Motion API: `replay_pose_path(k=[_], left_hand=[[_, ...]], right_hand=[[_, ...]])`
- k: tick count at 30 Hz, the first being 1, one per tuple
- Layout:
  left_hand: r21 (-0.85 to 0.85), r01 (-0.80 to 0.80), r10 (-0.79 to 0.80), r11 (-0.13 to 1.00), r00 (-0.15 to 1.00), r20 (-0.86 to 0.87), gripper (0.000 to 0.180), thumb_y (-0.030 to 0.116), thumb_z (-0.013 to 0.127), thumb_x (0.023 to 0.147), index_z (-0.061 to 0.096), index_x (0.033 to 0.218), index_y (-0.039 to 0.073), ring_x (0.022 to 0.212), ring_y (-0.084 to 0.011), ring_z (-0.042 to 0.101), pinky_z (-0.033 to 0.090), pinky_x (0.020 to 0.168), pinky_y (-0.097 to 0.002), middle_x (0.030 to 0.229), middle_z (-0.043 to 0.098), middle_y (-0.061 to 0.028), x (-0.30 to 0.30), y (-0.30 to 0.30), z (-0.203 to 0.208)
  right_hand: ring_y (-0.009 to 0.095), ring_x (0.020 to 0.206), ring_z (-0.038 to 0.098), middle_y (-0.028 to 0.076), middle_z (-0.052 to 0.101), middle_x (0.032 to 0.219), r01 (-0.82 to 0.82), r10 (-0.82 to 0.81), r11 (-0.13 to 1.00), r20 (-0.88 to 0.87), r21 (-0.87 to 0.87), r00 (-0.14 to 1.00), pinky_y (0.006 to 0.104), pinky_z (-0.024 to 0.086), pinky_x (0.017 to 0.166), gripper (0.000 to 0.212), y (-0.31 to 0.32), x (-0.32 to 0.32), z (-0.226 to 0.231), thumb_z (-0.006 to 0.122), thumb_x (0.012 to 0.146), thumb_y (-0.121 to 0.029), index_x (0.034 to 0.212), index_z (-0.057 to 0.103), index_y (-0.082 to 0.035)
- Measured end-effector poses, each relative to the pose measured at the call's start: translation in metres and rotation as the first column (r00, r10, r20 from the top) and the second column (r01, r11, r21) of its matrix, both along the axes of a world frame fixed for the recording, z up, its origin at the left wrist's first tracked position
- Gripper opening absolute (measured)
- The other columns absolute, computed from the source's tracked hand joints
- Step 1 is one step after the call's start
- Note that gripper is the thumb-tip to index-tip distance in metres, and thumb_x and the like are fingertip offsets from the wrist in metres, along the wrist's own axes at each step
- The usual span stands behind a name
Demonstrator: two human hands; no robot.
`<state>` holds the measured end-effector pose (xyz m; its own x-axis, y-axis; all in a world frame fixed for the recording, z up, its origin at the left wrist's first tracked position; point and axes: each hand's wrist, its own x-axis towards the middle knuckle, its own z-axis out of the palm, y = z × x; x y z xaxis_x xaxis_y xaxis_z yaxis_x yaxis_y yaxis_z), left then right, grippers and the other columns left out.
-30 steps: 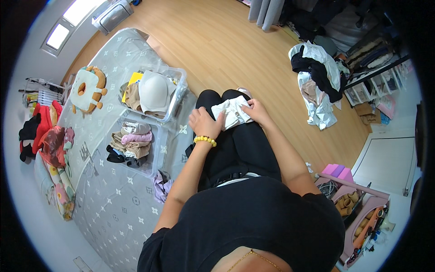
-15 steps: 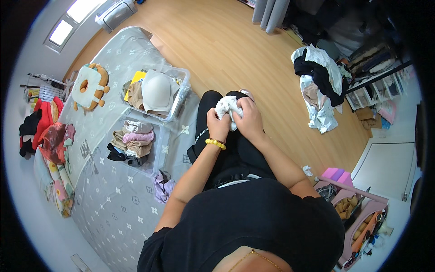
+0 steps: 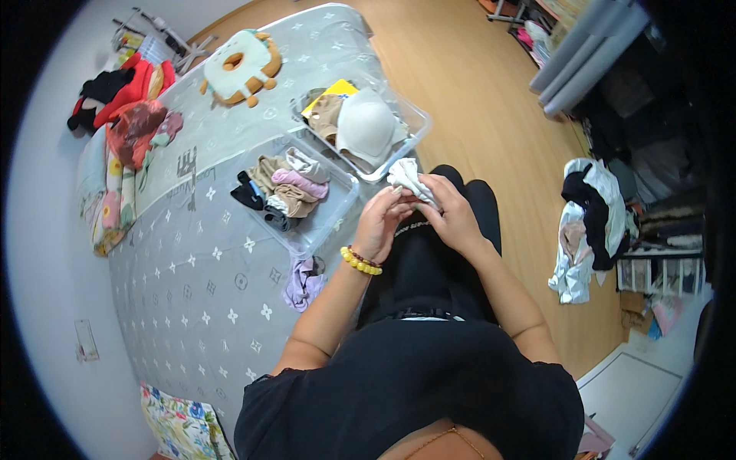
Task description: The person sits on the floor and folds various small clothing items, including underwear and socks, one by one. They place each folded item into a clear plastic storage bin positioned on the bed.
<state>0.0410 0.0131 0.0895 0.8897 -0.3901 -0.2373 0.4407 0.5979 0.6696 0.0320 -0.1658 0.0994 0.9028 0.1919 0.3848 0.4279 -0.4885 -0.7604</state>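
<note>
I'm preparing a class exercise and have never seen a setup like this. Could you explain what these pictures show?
There is no machine here, only a person's bare hands. Every picture comes from one wide fisheye camera worn on the head, looking down, so straight edges bend. The left hand and right hand share a grip on a white cloth. On the person's left is a grey patterned bed cover. There, the nearer clear box holds bundled clothes; the farther clear box holds a pale cup-shaped garment among other things. A lilac cloth and a plush cushion lie there too.
</note>
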Motion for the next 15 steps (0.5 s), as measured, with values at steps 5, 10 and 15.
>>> replay_pose_path(k=[5, 10, 15], left_hand=[[0.554, -0.497, 0.221, 0.668, 0.843, 0.489, 0.006, 0.008, 0.064, 0.09, 0.063, 0.095, 0.005, 0.084, -0.0064, 0.056, 0.047, 0.076, -0.0242, 0.088, 0.061, 0.0029, 0.046, 0.079, -0.016], [0.655, -0.66, -0.187, -0.369, 0.743, 0.643, 0.048, 0.024, 0.076, 0.073, 0.06, 0.115, 0.008, 0.105, -0.0338, 0.056, 0.044, 0.093, -0.0448, 0.109, 0.06, -0.0141, 0.11, 0.157, -0.049], [0.858, -0.378, -0.376, -0.349, 0.895, 0.241, 0.052, 0.03, 0.077, 0.073, 0.061, 0.12, 0.016, 0.109, -0.0342, 0.055, 0.042, 0.097, -0.0443, 0.112, 0.061, -0.0132, 0.114, 0.19, -0.064]], right_hand=[[0.036, 0.101, 0.064, 0.02, 0.064, 0.113, 0.002, 0.0, 1.0, -0.08, 0.022, 0.997, 0.0388, 0.05, 0.086, 0.041, 0.034, 0.039, 0.022, 0.06, 0.084, -0.007, 0.124, 0.054, -0.004], [0.04, 0.098, 0.063, 0.021, 0.065, 0.109, 0.04, -0.041, 0.999, -0.181, -0.012, 0.983, 0.0448, 0.05, 0.081, 0.035, 0.078, 0.073, 0.039, 0.062, 0.082, -0.012, 0.116, 0.054, -0.004], [0.039, 0.093, 0.064, 0.021, 0.066, 0.099, -0.09, 0.06, 0.976, -0.157, -0.196, 0.986, 0.0469, 0.051, 0.079, 0.037, 0.118, 0.091, 0.027, 0.065, 0.08, -0.017, 0.112, 0.056, -0.003]])
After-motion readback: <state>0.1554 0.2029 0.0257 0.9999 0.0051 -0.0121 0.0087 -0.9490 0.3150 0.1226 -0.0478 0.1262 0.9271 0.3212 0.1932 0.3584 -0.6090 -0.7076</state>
